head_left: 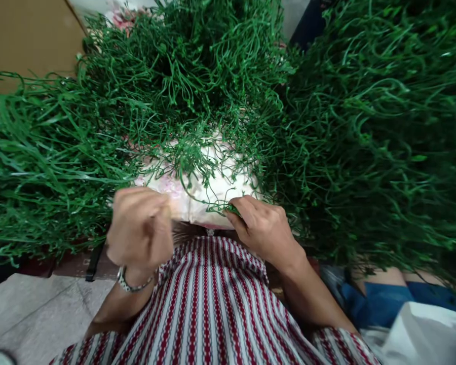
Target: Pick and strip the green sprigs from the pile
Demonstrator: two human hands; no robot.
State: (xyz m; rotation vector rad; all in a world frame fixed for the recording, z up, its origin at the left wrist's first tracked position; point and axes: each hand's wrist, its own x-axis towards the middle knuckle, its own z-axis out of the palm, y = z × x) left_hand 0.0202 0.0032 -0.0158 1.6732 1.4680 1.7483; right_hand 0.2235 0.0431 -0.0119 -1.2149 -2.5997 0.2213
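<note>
My right hand (264, 228) is closed in a pinch on a few thin green stems (216, 207), whose ends stick out to the left of the fingertips. My left hand (140, 228), blurred by motion, is curled into a fist over the near edge of a pale floral cloth (209, 215). Whatever its fingers hold, if anything, cannot be made out. A small tuft of loose stems (192, 152) lies on the cloth in front of both hands. Larger heaps of the same green stems surround it: a left heap (41, 157), a far heap (197, 61) and a right heap (365, 137).
A brown panel (26, 40) stands at the far left. Grey tiled floor (41, 314) shows below on the left, near a dark strap (93, 263). At lower right are a white bag (425, 334) and blue fabric (387, 299).
</note>
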